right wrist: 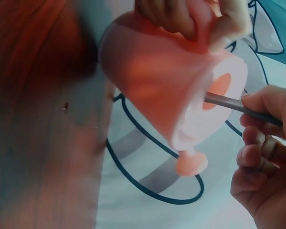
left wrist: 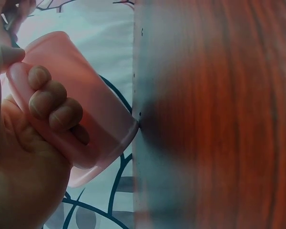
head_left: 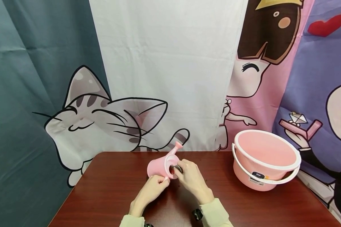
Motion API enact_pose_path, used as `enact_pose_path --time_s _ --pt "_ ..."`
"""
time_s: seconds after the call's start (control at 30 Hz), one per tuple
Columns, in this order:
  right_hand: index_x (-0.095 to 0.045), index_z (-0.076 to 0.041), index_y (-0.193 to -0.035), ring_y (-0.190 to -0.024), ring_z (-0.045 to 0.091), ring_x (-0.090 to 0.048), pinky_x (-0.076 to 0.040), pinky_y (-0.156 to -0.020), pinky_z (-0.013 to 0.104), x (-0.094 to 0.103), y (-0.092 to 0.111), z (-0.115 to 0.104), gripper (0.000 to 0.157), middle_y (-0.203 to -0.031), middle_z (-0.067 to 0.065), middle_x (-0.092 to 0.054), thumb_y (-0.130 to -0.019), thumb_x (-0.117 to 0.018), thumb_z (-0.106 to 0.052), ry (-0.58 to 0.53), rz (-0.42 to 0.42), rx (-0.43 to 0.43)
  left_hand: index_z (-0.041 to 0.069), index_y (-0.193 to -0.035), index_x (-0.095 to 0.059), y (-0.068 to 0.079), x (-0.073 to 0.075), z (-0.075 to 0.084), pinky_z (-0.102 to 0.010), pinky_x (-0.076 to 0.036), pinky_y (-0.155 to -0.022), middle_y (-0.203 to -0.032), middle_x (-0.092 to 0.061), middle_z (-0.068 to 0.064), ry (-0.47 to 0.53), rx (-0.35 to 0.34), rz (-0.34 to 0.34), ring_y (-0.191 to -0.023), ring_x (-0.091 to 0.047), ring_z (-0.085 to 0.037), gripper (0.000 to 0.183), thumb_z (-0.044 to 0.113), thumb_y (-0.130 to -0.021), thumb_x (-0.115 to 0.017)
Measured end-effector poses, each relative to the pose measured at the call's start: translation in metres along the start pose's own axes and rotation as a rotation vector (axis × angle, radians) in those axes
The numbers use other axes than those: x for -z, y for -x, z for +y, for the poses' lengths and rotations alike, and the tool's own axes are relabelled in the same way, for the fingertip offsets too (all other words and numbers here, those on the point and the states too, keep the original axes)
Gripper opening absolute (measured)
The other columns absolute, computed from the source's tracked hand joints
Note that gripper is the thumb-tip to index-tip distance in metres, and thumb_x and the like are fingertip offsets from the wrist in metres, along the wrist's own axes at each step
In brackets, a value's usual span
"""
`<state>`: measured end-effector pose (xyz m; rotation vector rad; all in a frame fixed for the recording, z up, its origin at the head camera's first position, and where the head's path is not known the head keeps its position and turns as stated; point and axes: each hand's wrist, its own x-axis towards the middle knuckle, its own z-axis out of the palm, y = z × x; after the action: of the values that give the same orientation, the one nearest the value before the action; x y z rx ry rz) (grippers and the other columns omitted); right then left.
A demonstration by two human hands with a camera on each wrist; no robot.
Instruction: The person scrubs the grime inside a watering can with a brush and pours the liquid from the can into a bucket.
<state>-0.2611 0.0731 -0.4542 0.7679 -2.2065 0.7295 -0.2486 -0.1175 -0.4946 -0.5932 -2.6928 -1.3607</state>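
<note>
A pink toy watering can (head_left: 156,166) is held tilted above the table, its opening turned toward the right. My left hand (head_left: 150,190) grips the can's handle (left wrist: 20,82), with the fingers curled through the loop. In the left wrist view, the lower rim of the can's base comes right to the table surface. Between thumb and fingers, my right hand (head_left: 191,178) pinches a slim dark grey rod (right wrist: 224,101). The rod's far end goes into the can's opening and is hidden inside. The spout's sprinkler head (head_left: 178,144) points up and away from me.
On the right of the brown wooden table (head_left: 102,189) stands a pink bucket (head_left: 240,168) with a white rim and a lowered white handle. A cloth backdrop (head_left: 170,69) printed with cartoon figures hangs behind the table's far edge.
</note>
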Motion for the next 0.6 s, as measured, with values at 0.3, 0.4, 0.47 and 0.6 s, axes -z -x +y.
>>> enact_pose_path --time_s 0.3,0.4,0.47,0.6 --pt "-0.056 -0.019 -0.071 -0.054 0.011 -0.043 -0.038 -0.051 0.027 -0.013 0.007 0.0 0.023 -0.063 -0.006 -0.045 -0.081 -0.075 -0.011 0.037 -0.034 -0.106 0.017 -0.053 -0.038 0.0 -0.001 -0.002 -0.022 -0.022 -0.045 -0.049 -0.025 0.013 0.012 0.011 0.001 -0.048 -0.025 -0.003 0.045 0.024 -0.093 -0.058" --pt "-0.056 -0.02 -0.071 -0.053 0.012 -0.044 -0.038 -0.05 0.027 -0.014 0.008 0.0 0.023 -0.063 -0.007 -0.044 -0.081 -0.075 -0.012 0.057 -0.022 -0.112 0.016 -0.053 -0.038 -0.001 -0.001 -0.002 -0.022 -0.022 -0.045 -0.049 -0.026 0.013 -0.002 0.0 0.012 -0.047 -0.025 -0.003 0.045 0.023 -0.093 -0.058" --pt "-0.056 -0.02 -0.071 -0.054 0.013 -0.046 -0.037 -0.049 0.028 -0.013 0.008 0.0 0.023 -0.063 -0.009 -0.044 -0.081 -0.076 -0.014 0.072 -0.021 -0.112 0.016 -0.053 -0.038 -0.001 0.0 -0.002 -0.023 -0.021 -0.045 -0.048 -0.026 0.013 -0.005 -0.005 0.016 -0.047 -0.025 -0.003 0.045 0.022 -0.092 -0.059" --pt "-0.059 -0.023 -0.072 -0.054 0.012 -0.048 -0.038 -0.047 0.029 -0.011 0.007 0.001 0.02 -0.066 -0.011 -0.046 -0.081 -0.076 -0.018 0.095 -0.03 -0.055 0.015 -0.053 -0.038 -0.001 0.0 -0.001 -0.022 -0.021 -0.045 -0.049 -0.025 0.013 0.003 -0.003 0.008 -0.047 -0.024 -0.002 0.046 0.023 -0.093 -0.059"
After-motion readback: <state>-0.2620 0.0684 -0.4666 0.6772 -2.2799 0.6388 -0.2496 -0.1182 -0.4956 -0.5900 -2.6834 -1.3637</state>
